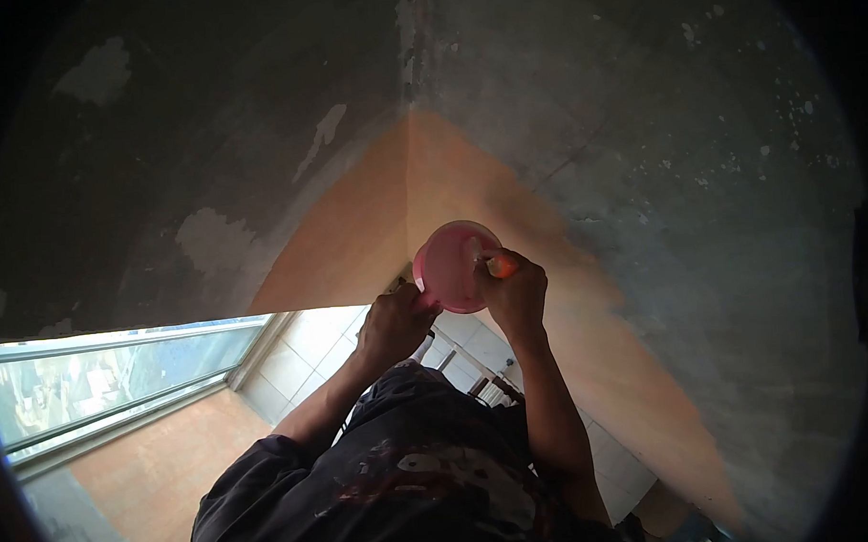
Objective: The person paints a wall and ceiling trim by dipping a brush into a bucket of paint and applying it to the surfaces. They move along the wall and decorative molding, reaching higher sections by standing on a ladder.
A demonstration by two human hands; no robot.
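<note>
A round pink container [446,271] is held up in front of my chest, its open top facing me. My left hand [396,325] is closed around its pink handle at the lower left. My right hand [514,289] is at the container's right side, closed on a small tool [502,266] with an orange part. The tool's pale tip lies over the container's inside; its exact shape is hard to make out.
Two dark grey walls with pale patches meet at a corner, with an orange painted area [355,212] below. A window [122,373] is at the lower left. White tiles [317,334] and some metal bars show beneath me.
</note>
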